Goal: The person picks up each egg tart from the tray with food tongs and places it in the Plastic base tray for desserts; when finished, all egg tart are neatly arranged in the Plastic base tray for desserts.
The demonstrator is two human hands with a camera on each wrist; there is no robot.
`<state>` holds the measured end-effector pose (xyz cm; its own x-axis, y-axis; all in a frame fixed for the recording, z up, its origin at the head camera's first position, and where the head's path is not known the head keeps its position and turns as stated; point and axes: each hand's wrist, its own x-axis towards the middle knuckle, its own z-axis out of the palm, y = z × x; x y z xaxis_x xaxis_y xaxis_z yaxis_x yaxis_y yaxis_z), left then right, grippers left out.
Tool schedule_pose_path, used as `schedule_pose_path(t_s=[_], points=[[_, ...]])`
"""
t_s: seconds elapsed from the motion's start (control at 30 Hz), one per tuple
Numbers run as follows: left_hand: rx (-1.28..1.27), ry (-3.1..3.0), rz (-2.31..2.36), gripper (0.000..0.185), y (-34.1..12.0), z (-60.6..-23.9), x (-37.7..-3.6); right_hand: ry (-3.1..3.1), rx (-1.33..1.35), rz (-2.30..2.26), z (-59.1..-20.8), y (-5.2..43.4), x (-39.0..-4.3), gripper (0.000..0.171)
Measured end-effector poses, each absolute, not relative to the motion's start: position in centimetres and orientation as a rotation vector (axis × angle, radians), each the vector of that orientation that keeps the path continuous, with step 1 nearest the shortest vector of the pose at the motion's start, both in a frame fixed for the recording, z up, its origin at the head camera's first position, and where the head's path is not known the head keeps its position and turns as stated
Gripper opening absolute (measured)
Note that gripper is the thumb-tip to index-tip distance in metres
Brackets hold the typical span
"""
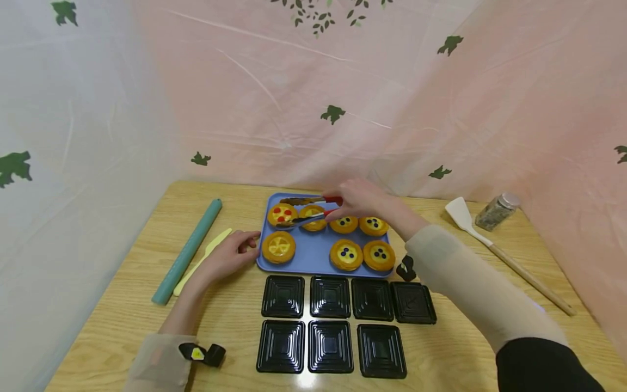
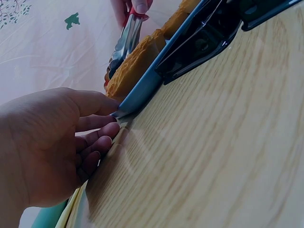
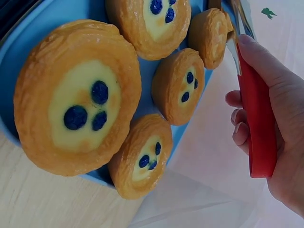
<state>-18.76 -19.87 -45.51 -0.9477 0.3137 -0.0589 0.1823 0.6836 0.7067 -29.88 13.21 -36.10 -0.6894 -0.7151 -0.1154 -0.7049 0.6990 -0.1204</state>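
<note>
Right hand (image 1: 360,200) grips tongs (image 1: 306,210) over a tart (image 1: 312,217); left hand (image 1: 230,254), fingers relaxed, steadies the tray (image 1: 313,251). Squeeze gently, lift straight.

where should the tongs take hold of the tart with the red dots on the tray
Best across the pastry rim of the red-dotted tart, tips of the tongs coming from the right, where the right hand holds them. The crust is round and raised, the filling soft-looking, and its left side sits near the tray edge.
</note>
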Motion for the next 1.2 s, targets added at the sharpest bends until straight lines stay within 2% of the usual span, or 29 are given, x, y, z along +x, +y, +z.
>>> schedule_pose_path(t_s=[0.5, 1.03, 1.2], points=[[0.410, 2.723, 1.115, 0.051, -19.89, -45.35, -18.75, 2.752, -1.074, -0.168, -36.87, 13.45, -29.43, 0.070], [0.416, 2.719, 1.134, 0.051, -19.91, -45.47, -18.81, 2.783, -1.098, -0.208, -37.14, 13.62, -29.20, 0.068], [0.423, 2.728, 1.129, 0.050, -19.89, -45.56, -18.77, 2.802, -1.127, -0.271, -36.84, 13.80, -28.92, 0.059]])
